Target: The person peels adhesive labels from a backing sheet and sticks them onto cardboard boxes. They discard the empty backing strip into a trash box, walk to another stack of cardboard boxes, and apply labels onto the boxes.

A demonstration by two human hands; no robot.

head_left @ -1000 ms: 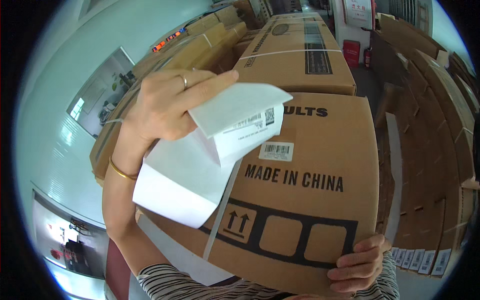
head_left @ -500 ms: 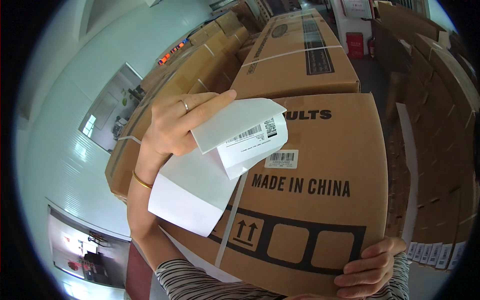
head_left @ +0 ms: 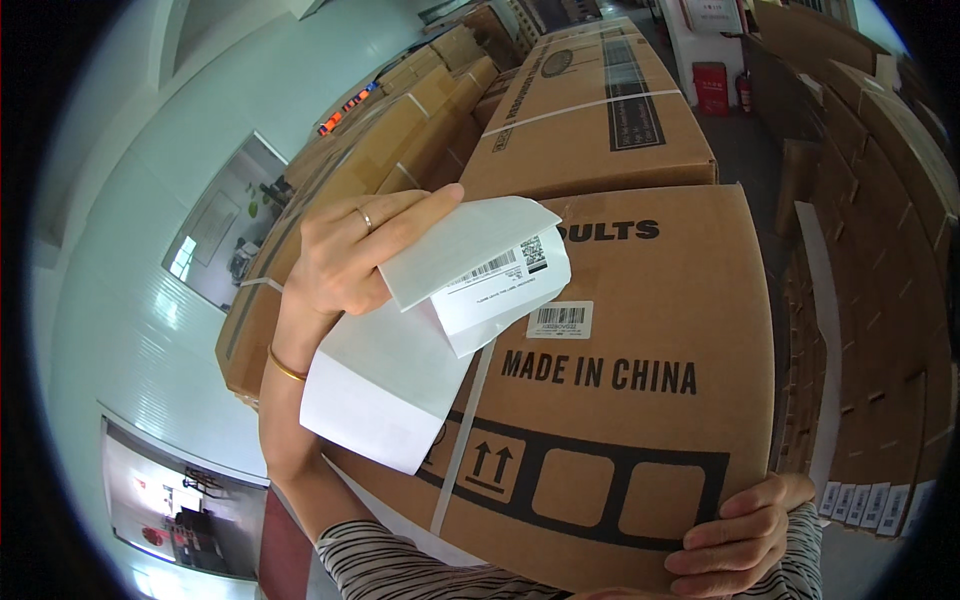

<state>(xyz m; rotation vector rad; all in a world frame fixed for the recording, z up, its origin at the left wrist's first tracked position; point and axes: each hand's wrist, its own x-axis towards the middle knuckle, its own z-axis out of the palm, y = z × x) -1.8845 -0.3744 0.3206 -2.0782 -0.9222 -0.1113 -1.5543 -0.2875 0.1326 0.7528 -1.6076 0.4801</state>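
Note:
A large brown cardboard box (head_left: 650, 310) with black print and a small barcode sticker (head_left: 560, 320) fills the middle, a pale strap (head_left: 465, 435) running across it. Over its left part my left hand (head_left: 345, 255) is closed on a folded strip of white labels (head_left: 385, 390). One label (head_left: 500, 290) in the strip shows a barcode and a square code; the rest of the strip looks blank. At the box's lower right edge my right hand (head_left: 735, 540) grips the cardboard with its fingers on the printed face; its thumb is hidden.
Another strapped box (head_left: 590, 110) stands right behind. More cartons (head_left: 400, 150) line the left side, with an orange and blue object (head_left: 347, 108) on top. Flat cardboard (head_left: 880, 300) is stacked at the right. A red box (head_left: 710, 88) and a fire extinguisher (head_left: 743, 92) stand farther back.
My left hand and the label strip have shifted very slightly left, baring a bit more of the box's print. My right hand keeps its place on the box edge.

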